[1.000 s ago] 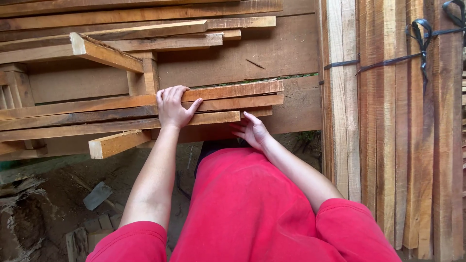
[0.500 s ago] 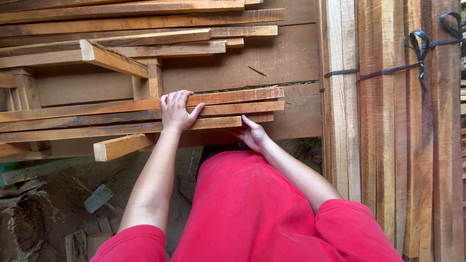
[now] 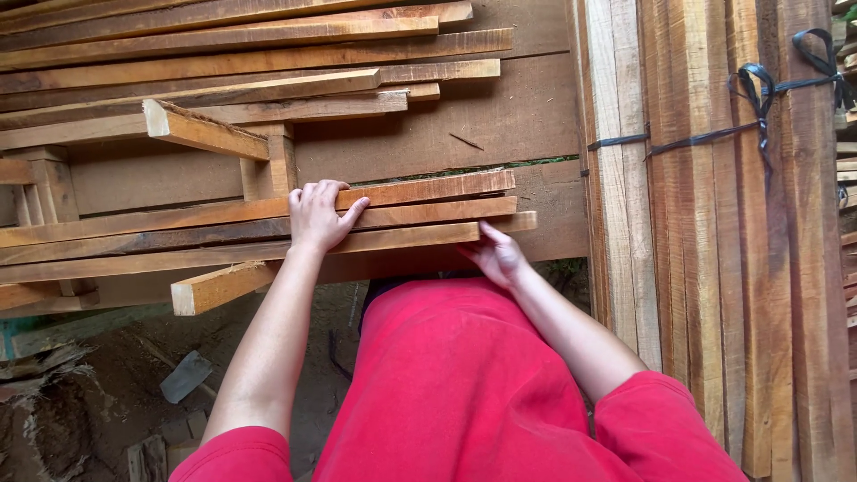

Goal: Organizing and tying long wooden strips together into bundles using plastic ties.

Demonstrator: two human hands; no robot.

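Our left hand (image 3: 317,216) lies flat, fingers spread, on the near stack of wooden slats (image 3: 178,228). Our right hand (image 3: 498,254) cups under the lowest slat (image 3: 420,235), whose end juts out past the two above it. That slat looks only partly drawn from the stack; most of its length remains. Right of the stack stands a tied bundle of boards (image 3: 714,223).

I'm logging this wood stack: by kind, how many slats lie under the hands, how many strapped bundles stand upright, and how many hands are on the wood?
Slats in the group under the hands: 3, top slat
Strapped upright bundles: 1
Hands on the slats: 2, left hand, right hand
Total: 6
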